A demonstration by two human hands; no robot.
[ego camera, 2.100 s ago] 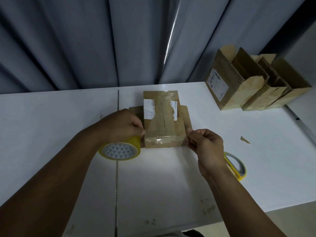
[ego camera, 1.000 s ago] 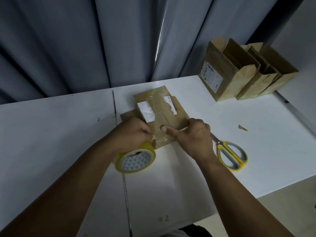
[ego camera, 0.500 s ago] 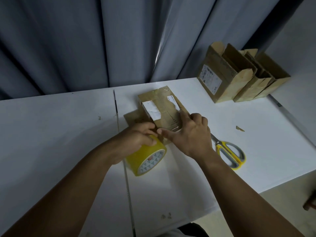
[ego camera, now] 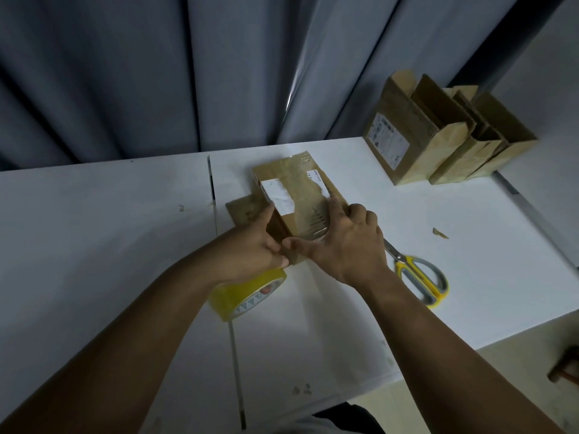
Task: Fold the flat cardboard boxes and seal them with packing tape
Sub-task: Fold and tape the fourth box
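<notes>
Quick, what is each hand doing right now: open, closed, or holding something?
Left hand: curled at the near corner of the cardboard box; whether it grips cannot be told.
Right hand: open, pressing flat on the box top.
</notes>
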